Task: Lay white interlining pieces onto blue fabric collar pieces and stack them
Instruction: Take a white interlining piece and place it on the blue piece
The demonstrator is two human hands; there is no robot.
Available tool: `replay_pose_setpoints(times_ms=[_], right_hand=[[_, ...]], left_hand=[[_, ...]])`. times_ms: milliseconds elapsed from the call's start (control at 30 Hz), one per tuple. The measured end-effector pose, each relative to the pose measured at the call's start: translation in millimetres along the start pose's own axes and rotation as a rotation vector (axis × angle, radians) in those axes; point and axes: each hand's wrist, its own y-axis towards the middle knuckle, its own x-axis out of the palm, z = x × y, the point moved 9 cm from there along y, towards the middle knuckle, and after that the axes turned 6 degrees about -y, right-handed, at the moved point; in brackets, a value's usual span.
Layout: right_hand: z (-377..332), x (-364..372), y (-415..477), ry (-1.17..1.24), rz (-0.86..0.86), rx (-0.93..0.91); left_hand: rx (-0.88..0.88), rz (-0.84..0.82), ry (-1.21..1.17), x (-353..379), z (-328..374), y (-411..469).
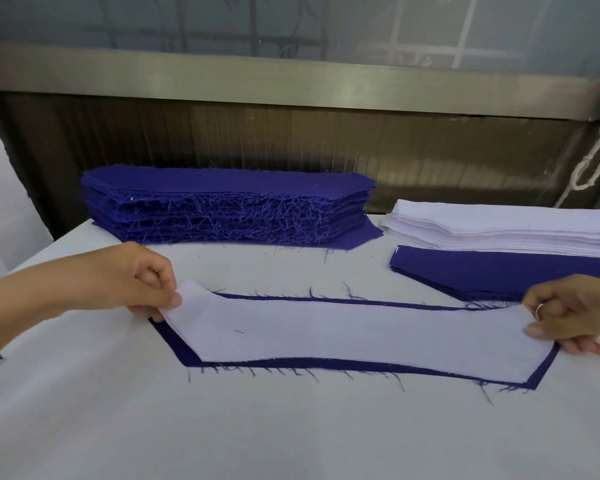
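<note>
- Table [291, 427]: white-covered.
- Interlining [361, 337]: centre, on collar piece [183, 351]; left hand [142, 278] and right hand [565, 313] pinch its ends.
- Blue stack [222, 209] at 11 o'clock, white stack [499, 226] at 2: seemingly many left.

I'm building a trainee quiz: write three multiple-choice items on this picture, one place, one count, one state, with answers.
1. Against the tall blue stack, the white interlining stack lies: A left B right C on top
2. How many hands pinch the white piece? A none B one C two
3. That piece's left end is: A raised B flat C folded under
Answers: B, it's farther right; C, left hand and right hand each hold an end; A, it curls off the blue collar piece.
</note>
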Motion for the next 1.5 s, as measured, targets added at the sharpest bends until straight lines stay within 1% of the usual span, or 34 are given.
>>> replay_pose_setpoints(times_ms=[367, 667, 900, 1000, 1167, 1267, 1367, 1433, 1500], right_hand=[[7, -3, 5, 0.002, 0.034, 0.007], [6, -3, -1, -0.035, 0.034, 0.016], [-3, -3, -6, -0.043, 0.039, 0.006], [-4, -2, -7, -0.044, 0.037, 0.012], [-8, -1, -9, -0.033, 0.039, 0.035], [-10, 0, -10, -0.066, 0.045, 0.043], [-11, 1, -11, -0.062, 0.044, 0.043], [-10, 1, -12, -0.051, 0.037, 0.056], [-9, -1, -11, -0.059, 0.033, 0.069]], left_hand=[[-0.044, 0.078, 0.015, 0, -3, 1], [-0.092, 0.137, 0.147, 1, -5, 4], [-0.117, 0.111, 0.248, 0, -10, 5], [-0.098, 0.114, 0.277, -5, -12, 3], [-0.02, 0.211, 0.33, -17, -2, 2], [0.02, 0.152, 0.288, -10, 4, -1], [0.004, 0.104, 0.31, -5, 5, -4], [-0.003, 0.148, 0.333, -12, 4, -4], [0.038, 0.276, 0.336, -27, 10, -6]])
